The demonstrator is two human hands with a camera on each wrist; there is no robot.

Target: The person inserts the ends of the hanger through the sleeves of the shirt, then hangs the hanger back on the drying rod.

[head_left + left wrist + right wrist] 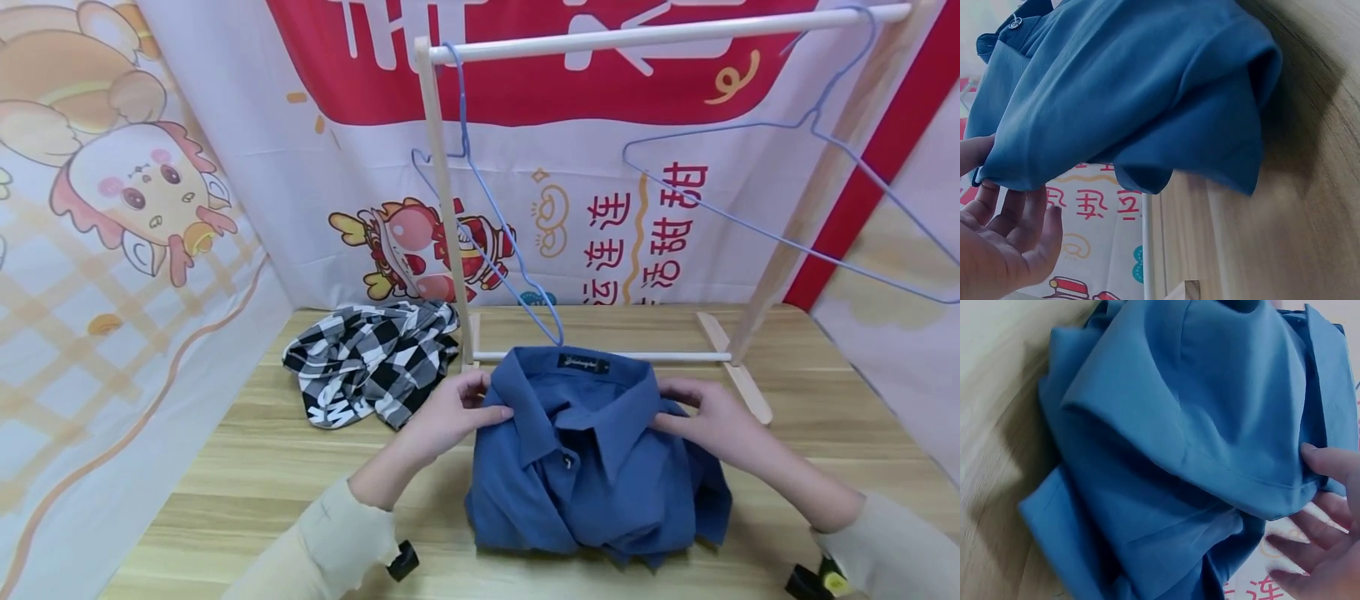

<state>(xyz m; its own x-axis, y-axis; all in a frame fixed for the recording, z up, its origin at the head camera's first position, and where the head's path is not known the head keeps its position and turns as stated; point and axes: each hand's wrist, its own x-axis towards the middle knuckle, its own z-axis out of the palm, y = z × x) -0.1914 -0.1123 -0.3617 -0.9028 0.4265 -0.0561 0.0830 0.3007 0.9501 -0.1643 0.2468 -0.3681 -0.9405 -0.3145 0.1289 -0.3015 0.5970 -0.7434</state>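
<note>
A blue collared shirt (585, 500) is held up over the wooden table, its collar spread and a dark label (583, 363) showing at the inside back of the neck. At the collar's left side, my left hand (453, 412) pinches the cloth between thumb and fingers. My right hand (708, 417) grips the opposite shoulder the same way. In the left wrist view, the left thumb (974, 153) lies on the edge of the blue cloth (1116, 94), which drapes in folds. The right wrist view has the right thumb (1329, 461) over the cloth and the other fingers beneath it.
Behind the shirt stands a wooden rack (442, 192) with a white top rail (660, 35). One blue wire hanger (491, 196) hangs at its left, another blue hanger (720, 125) at its right. A black-and-white checked garment (375, 354) lies crumpled at the table's back left.
</note>
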